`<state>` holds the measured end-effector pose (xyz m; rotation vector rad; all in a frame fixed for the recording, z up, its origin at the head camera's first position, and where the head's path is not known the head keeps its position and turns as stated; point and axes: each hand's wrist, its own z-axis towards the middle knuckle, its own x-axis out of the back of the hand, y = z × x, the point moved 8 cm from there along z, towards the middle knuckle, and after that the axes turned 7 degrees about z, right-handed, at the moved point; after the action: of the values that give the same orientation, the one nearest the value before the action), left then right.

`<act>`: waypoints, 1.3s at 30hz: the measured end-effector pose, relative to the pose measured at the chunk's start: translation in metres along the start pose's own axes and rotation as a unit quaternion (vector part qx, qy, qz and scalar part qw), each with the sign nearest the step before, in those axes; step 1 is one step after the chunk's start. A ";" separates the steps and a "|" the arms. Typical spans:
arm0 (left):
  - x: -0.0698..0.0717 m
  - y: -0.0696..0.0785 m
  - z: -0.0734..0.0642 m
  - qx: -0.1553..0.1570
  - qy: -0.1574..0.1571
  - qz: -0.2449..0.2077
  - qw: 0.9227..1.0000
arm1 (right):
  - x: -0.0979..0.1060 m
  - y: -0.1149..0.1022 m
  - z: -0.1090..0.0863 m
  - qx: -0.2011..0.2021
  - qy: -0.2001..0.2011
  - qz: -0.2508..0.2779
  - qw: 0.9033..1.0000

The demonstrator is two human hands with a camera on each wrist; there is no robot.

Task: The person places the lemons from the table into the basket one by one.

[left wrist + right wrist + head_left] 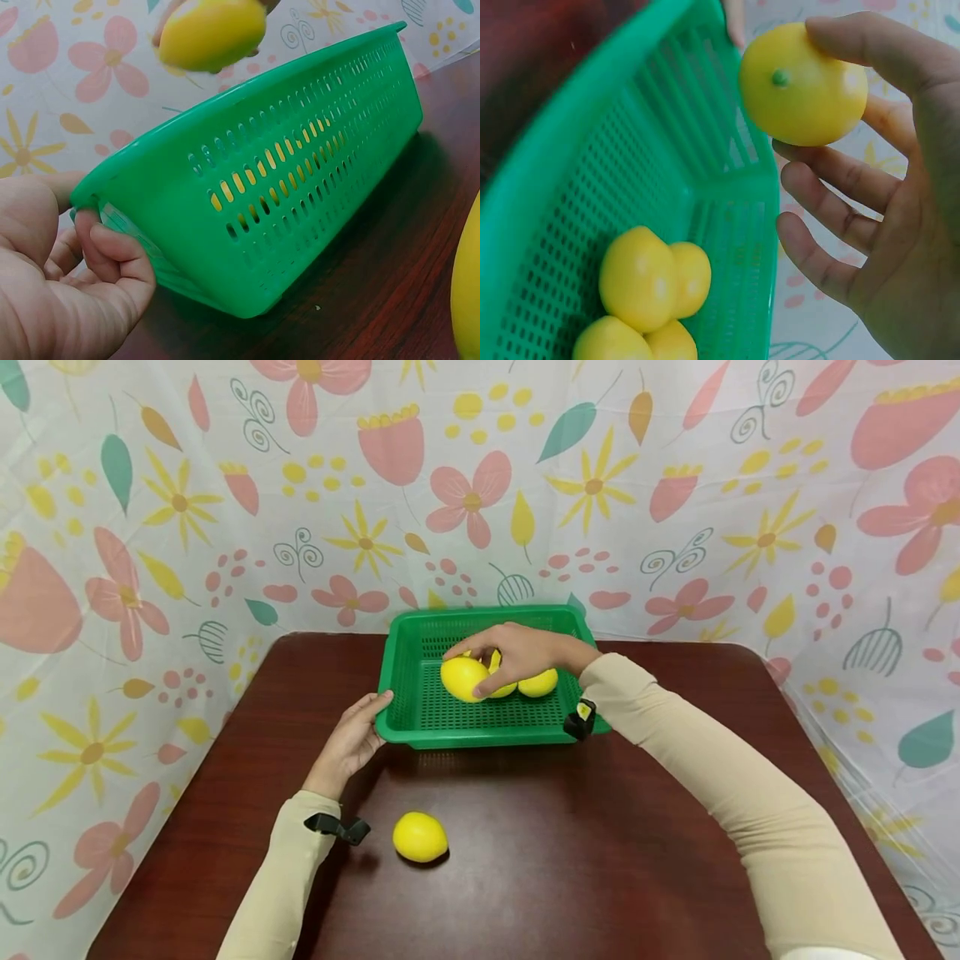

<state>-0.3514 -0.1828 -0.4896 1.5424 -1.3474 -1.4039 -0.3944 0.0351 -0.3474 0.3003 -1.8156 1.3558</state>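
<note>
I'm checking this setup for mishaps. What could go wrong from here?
The held lemon could slip from the right hand and knock the lemons in the green plastic basket. The left hand, gripping the basket's end, might tug it askew. The loose lemon could roll across the table if the left sleeve brushes it.

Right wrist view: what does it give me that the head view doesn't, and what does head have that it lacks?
Only right wrist: the green tip of the held lemon.

Only head: the loose lemon on the table, the sleeves and the black straps.

Both: the right hand holding that lemon, lemons in the basket, and the left hand, barely showing in right wrist.
</note>
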 end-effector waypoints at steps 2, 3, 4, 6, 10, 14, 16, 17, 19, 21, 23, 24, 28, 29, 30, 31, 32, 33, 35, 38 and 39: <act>0.001 -0.001 0.000 0.001 0.003 -0.002 1.000 | 0.004 0.006 0.006 -0.010 0.003 -0.014 1.000; 0.001 -0.001 0.000 0.002 0.004 -0.001 1.000 | 0.006 0.008 0.009 -0.014 0.003 -0.018 1.000; 0.001 -0.001 0.000 0.002 0.006 -0.002 1.000 | 0.008 0.011 0.012 -0.019 0.004 -0.020 1.000; 0.002 -0.001 0.001 0.001 0.010 -0.002 1.000 | 0.009 0.017 0.019 -0.027 0.005 -0.024 0.999; 0.002 -0.001 0.000 0.000 0.010 0.002 1.000 | 0.010 0.028 0.033 -0.040 0.008 -0.027 0.999; 0.001 -0.001 -0.001 0.003 0.004 0.009 1.000 | 0.006 0.034 0.046 -0.049 0.010 -0.053 0.997; 0.001 0.000 0.000 0.003 0.003 0.013 1.000 | 0.004 0.037 0.052 -0.052 0.009 -0.073 0.996; 0.000 0.000 0.000 0.002 0.003 0.015 1.000 | 0.003 0.037 0.055 -0.053 0.009 -0.083 0.995; 0.000 0.001 0.000 0.000 0.007 0.017 1.000 | 0.001 0.040 0.060 -0.059 0.011 -0.101 0.993; 0.001 0.001 0.000 -0.002 0.013 0.016 1.000 | 0.000 0.043 0.065 -0.066 0.018 -0.124 0.990; 0.002 0.001 0.000 -0.001 0.017 0.014 1.000 | 0.000 0.047 0.070 -0.075 0.027 -0.145 0.986; 0.002 0.000 0.001 0.000 0.018 0.013 1.000 | 0.000 0.049 0.072 -0.081 0.031 -0.152 0.985; 0.002 -0.001 0.001 0.002 0.015 0.009 1.000 | -0.003 0.057 0.081 -0.089 0.036 -0.179 0.979; 0.002 -0.002 0.001 0.002 0.016 0.008 1.000 | -0.005 0.059 0.083 -0.091 0.033 -0.183 0.978; 0.002 -0.002 0.001 0.002 0.016 0.008 1.000 | -0.006 0.061 0.085 -0.092 0.030 -0.187 0.978; 0.003 -0.002 0.001 0.001 0.016 0.007 1.000 | -0.008 0.062 0.088 -0.095 0.026 -0.191 0.977; 0.003 -0.002 0.001 0.000 0.017 0.006 1.000 | -0.010 0.064 0.089 -0.098 0.022 -0.193 0.976; 0.003 -0.003 0.001 0.001 0.019 0.004 1.000 | -0.012 0.065 0.091 -0.104 0.017 -0.197 0.975; 0.003 -0.003 0.002 0.002 0.019 0.004 1.000 | -0.015 0.069 0.094 -0.113 0.011 -0.203 0.973; 0.002 -0.003 0.002 0.003 0.018 0.003 1.000 | -0.018 0.074 0.097 -0.123 0.010 -0.210 0.970; 0.002 -0.003 0.002 0.003 0.018 0.003 1.000 | -0.018 0.075 0.098 -0.126 0.012 -0.211 0.969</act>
<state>-0.3531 -0.1839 -0.4931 1.5596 -1.3350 -1.3634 -0.4758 -0.0266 -0.4193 0.4977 -1.7558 0.8226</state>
